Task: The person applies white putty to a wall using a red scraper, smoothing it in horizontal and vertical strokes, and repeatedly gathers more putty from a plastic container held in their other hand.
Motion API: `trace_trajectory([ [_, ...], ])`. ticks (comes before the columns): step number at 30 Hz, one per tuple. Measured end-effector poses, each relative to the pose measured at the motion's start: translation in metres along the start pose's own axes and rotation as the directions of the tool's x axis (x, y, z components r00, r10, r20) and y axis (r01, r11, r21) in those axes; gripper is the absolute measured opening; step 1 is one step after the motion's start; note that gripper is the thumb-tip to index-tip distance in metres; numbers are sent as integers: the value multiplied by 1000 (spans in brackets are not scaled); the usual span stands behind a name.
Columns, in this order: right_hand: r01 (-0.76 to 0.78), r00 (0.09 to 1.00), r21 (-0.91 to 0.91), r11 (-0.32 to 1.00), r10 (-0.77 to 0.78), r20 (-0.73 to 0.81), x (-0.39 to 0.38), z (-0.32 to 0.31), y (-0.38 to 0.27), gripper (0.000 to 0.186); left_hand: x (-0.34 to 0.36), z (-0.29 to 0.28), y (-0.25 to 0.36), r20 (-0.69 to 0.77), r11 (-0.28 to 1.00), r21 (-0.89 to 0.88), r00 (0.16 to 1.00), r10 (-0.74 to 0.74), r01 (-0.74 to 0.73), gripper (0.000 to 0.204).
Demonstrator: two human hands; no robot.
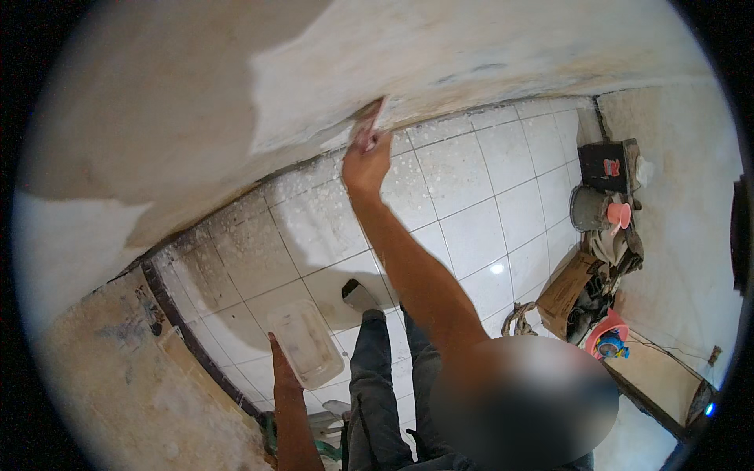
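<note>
My right hand reaches out to the wall and is closed on a flat, reddish-brown tool. Its thin straight edge lies against the low part of the wall, just above the floor; blur hides its exact kind. On the left my left hand hangs low beside a whitish rectangular plastic tray on the floor. That hand is seen edge-on, so I cannot make out its fingers or anything in them.
White floor tiles are spattered with pale specks along the wall. At the right stand a black box, a dark bucket with a pink dipper, an open cardboard box and a pink basin. My sock-covered foot is near the tray.
</note>
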State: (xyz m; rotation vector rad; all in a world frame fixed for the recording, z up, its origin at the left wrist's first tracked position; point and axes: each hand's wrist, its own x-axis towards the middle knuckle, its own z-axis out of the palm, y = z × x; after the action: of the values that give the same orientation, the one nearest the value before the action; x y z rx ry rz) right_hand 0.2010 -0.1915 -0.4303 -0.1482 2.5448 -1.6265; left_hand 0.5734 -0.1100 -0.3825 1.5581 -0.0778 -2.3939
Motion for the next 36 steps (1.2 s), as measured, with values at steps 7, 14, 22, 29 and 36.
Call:
trace_trajectory([
  [7,132,980,123,984,-111,-166,22,-1,21,46,-2,5,-4,59,999,27,998,18,-19,71],
  [14,428,890,-128,895,-442,-110,-62,47,25,38,8,-4,-13,-78,998,42,996,42,-38,74],
  [22,-124,991,252,960,132,-15,50,-40,96,14,0,0,-15,26,999,15,998,51,-51,69],
  [29,-403,907,572,715,395,145,81,-22,51,11,-3,-20,-14,18,999,-12,999,44,-43,69],
  [36,11,999,-175,984,-5,35,53,-12,-12,27,-5,-22,-14,-4,998,-35,999,49,-49,69],
])
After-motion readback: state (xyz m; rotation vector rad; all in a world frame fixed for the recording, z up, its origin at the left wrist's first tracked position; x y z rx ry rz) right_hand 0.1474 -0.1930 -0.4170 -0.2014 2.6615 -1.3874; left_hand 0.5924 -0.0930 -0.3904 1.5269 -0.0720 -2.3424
